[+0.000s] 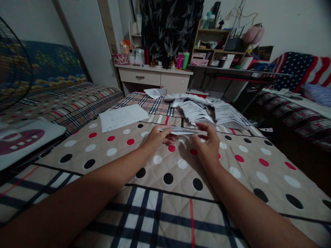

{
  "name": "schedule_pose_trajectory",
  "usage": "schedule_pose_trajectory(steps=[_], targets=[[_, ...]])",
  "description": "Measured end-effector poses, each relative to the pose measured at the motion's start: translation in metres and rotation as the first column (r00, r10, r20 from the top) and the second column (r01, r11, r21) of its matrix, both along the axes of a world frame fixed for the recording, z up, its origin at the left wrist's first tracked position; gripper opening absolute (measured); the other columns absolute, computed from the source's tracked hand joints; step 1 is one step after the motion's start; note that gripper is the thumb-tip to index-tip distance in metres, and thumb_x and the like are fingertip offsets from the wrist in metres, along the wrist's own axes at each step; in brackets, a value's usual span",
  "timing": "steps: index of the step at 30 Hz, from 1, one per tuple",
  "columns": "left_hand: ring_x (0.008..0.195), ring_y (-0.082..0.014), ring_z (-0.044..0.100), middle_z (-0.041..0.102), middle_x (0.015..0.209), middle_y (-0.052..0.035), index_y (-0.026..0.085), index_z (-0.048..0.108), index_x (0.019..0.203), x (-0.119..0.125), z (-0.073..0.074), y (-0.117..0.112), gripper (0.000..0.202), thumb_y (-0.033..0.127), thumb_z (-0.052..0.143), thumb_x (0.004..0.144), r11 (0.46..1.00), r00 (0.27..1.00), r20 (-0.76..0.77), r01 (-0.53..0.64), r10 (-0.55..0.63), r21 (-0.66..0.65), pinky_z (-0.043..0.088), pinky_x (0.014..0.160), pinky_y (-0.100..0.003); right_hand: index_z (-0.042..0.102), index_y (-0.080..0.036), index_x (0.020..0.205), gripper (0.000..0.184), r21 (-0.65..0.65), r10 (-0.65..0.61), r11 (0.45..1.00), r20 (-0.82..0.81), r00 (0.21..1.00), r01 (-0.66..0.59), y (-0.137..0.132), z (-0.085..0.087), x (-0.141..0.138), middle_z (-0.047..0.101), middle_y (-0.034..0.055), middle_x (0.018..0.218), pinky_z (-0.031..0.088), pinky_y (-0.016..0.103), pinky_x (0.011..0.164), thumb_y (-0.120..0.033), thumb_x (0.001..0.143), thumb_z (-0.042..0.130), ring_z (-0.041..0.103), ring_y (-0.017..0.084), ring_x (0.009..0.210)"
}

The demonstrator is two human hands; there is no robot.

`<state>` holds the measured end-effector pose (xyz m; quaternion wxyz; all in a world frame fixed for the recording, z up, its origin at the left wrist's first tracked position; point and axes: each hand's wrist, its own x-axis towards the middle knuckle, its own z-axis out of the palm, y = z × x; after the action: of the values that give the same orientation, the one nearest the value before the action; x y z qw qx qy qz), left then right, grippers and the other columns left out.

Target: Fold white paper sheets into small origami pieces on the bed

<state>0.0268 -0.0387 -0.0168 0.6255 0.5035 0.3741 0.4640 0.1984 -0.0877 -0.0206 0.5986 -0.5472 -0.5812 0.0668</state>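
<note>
A folded white piece of paper (179, 130) is held just above the spotted quilt in the middle of the head view. My left hand (159, 136) pinches its left end, thumb on top and fingers underneath. My right hand (208, 143) is at the paper's right tip, with thumb and forefinger apart on either side of it; no firm grip shows. Behind the hands lie rows of folded white papers (198, 112), packed close together. A flat sheet with handwriting (122, 117) rests on the quilt to the left.
The quilt (144, 213) covers the bed surface under my arms. Another white paper (154, 93) lies near its far edge. A white dresser (144, 77) and a shelf desk (216, 69) stand beyond. At left are a white box-like object (31, 137) and a fan (12, 65).
</note>
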Motion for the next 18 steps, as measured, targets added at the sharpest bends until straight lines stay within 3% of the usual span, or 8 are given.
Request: schedule_pose_trajectory(steps=[3,7,11,14,18], targets=[[0.057,-0.0123,0.063,0.069,0.074,-0.0076,0.007,0.064,0.096,0.0018,0.0024,-0.0020,0.024,0.022,0.060,0.078,1.000,0.999,-0.038,-0.005,0.005,0.009,0.052,0.050,-0.022,0.064,-0.021,0.099,0.026,0.085,-0.040,0.996,0.262,0.964,0.018,-0.0050,0.0042,-0.0020,0.063,0.0068,0.101,0.046,0.036,0.082,-0.016,0.074,0.056,0.057,0.024,0.100],[0.054,-0.0131,0.063,0.067,0.064,-0.0049,0.005,0.064,0.108,0.0048,0.0055,-0.0052,0.032,0.019,0.057,0.079,1.000,0.992,-0.129,0.010,-0.007,0.018,0.051,0.049,-0.022,0.067,-0.022,0.090,0.014,0.071,-0.034,0.997,0.446,0.894,0.003,-0.0041,0.0040,-0.0035,0.064,0.0050,0.090,0.045,0.036,0.081,-0.019,0.081,0.058,0.058,0.023,0.091],[0.049,-0.0120,0.061,0.064,0.056,-0.0029,0.005,0.063,0.118,0.0051,0.0030,-0.0050,0.042,0.014,0.052,0.079,0.995,0.966,-0.248,0.090,-0.075,0.048,0.049,0.050,-0.020,0.070,-0.022,0.089,0.013,0.014,-0.068,0.997,0.551,0.832,0.072,-0.0009,0.0032,-0.0021,0.066,0.0037,0.088,0.042,0.031,0.072,-0.020,0.082,0.060,0.059,0.020,0.082],[0.051,-0.0124,0.062,0.066,0.060,-0.0036,0.007,0.067,0.115,0.0035,-0.0007,-0.0042,0.043,0.012,0.047,0.077,0.976,0.944,-0.315,0.151,-0.095,0.156,0.049,0.051,-0.020,0.072,-0.023,0.089,0.015,-0.023,-0.077,0.993,0.602,0.795,0.114,-0.0025,0.0038,-0.0048,0.067,0.0032,0.088,0.038,0.028,0.063,-0.021,0.082,0.060,0.060,0.017,0.074],[0.053,-0.0125,0.062,0.069,0.073,-0.0041,0.011,0.066,0.117,0.0028,-0.0029,-0.0052,0.044,0.015,0.046,0.078,0.955,0.931,-0.361,0.159,-0.061,0.249,0.050,0.051,-0.022,0.073,-0.023,0.082,0.020,-0.060,0.002,0.997,0.623,0.782,0.045,-0.0035,0.0029,-0.0065,0.068,0.0030,0.090,0.039,0.025,0.060,-0.018,0.085,0.054,0.061,0.015,0.072]])
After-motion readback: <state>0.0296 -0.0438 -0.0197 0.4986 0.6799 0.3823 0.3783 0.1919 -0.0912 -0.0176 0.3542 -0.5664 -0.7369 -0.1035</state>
